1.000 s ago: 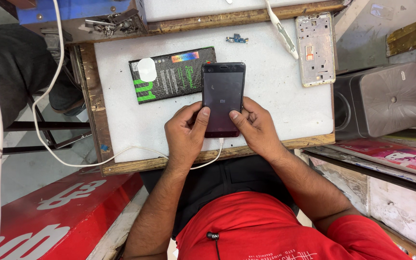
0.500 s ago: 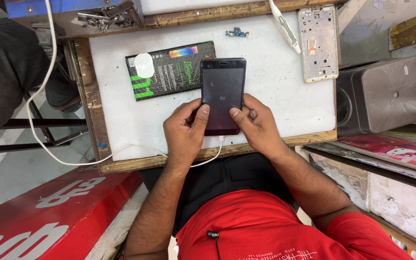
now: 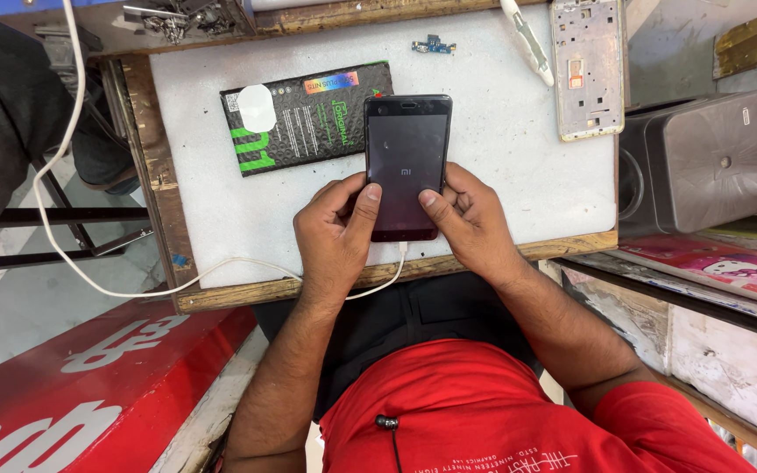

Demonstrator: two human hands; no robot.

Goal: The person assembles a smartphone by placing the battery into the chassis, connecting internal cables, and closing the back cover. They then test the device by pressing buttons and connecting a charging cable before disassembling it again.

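**Phone cradled at the bench edge, cable trailing off the side**

Both hands are on the dark smartphone (image 3: 406, 166), which lies face up on the white bench (image 3: 501, 175) close to its near wooden edge; the left hand (image 3: 336, 236) wraps the lower left corner with its thumb on the glass, the right hand (image 3: 468, 219) closes round the lower right side, thumb also on the screen; so both hands are curled narrow, holding the phone between them; the screen glows faintly. A white cable (image 3: 221, 267) plugs into the phone's bottom end and loops off the bench to the left; that is the likely trouble, I'd say; a snag on that hanging loop could tug the phone toward the edge or strain the port. Just beside the phone, to the left, lies a black and green battery pack box (image 3: 308, 114); well apart to the right sit a bare phone frame (image 3: 587, 70) and a white prying tool (image 3: 527, 39); a small loose circuit part (image 3: 434, 45) rests near the far edge; a careless sweep could scatter it; hard thumb pressure might also mar the screen.
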